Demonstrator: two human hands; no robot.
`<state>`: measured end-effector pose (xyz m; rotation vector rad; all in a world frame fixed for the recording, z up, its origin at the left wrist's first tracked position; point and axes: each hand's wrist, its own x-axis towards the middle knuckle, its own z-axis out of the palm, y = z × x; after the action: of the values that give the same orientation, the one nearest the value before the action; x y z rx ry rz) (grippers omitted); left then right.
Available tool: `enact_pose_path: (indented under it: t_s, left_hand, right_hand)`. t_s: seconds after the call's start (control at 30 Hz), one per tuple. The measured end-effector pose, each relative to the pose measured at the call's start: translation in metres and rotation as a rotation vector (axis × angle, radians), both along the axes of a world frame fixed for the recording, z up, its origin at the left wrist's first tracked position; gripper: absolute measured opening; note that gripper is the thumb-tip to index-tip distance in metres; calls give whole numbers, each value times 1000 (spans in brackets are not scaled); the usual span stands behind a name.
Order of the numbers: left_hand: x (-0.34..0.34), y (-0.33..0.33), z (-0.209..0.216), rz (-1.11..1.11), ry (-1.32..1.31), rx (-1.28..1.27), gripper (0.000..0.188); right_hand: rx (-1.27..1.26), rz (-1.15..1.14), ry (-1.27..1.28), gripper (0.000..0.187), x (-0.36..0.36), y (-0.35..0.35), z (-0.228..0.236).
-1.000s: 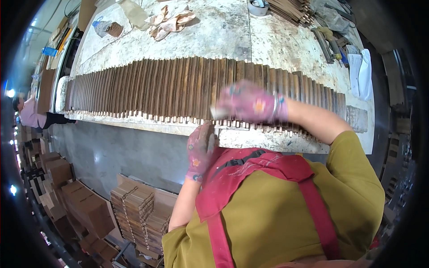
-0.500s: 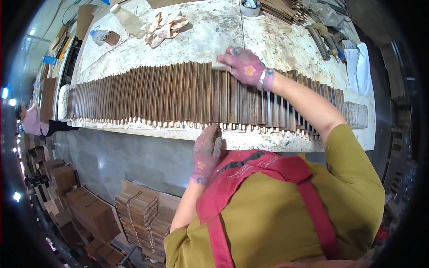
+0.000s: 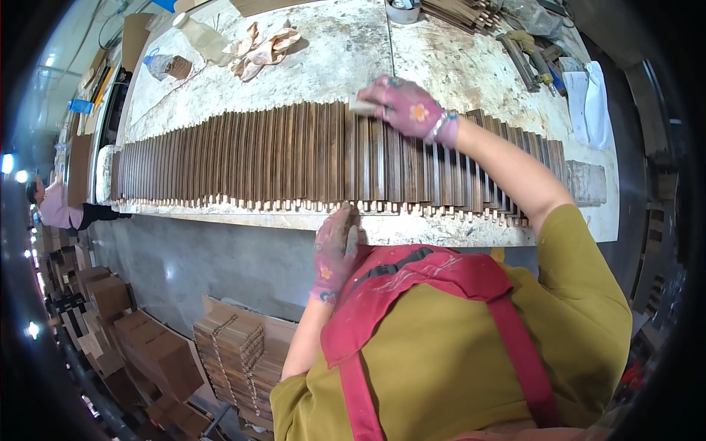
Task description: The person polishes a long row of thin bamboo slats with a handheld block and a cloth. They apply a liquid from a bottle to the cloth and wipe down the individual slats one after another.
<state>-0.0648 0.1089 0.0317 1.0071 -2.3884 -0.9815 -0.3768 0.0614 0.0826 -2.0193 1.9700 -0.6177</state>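
While my right hand [image 3: 407,109] bends its gloved fingers round a pale block [image 3: 362,108], the grip looks snug, nearly closed, right up at the far ends of the wooden strips [image 3: 257,154]! Down at the near ends, my left hand [image 3: 335,246] has its fingers close together, tips at the pale ends of the strips; whether they pinch anything, I can't tell. And what a row: dark brown strips side by side, stretching left and right across the pale, stained table [image 3: 331,84] in front of me.

Now for technique! I take this for rubbing, so I'd keep the block flat, run it along the length of each strip with even pressure, and let the left fingers steady the near ends so nothing slides out of line. Those ends look uneven; catching a tip could skew a neighbour.

Farther out, a crumpled cloth [image 3: 265,51] lies beyond the row, a cloudy bottle [image 3: 200,40] just beside it, and cardboard boxes [image 3: 158,353] sit off to the lower left. Any labels or lettering? None I can read from here; the boxes are too dim and small to tell.
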Motion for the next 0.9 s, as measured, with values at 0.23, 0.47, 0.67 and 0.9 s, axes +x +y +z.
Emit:
enact_pose_path:
  t_s: [0.23, 0.47, 0.67, 0.9]
  left_hand:
    - [-6, 1, -7, -75, -14, -49, 38]
    - [-9, 4, 0, -84, -10, -64, 41]
    - [-6, 3, -10, -84, 17, -116, 44]
    - [-10, 8, -1, -83, -2, -117, 41]
  right_hand:
    - [-88, 403, 197, 19, 31, 55, -5]
    - [-43, -35, 257, 33, -6, 1, -26]
    - [-219, 451, 179, 33, 46, 90, -27]
    - [-178, 56, 90, 22, -20, 30, -26]
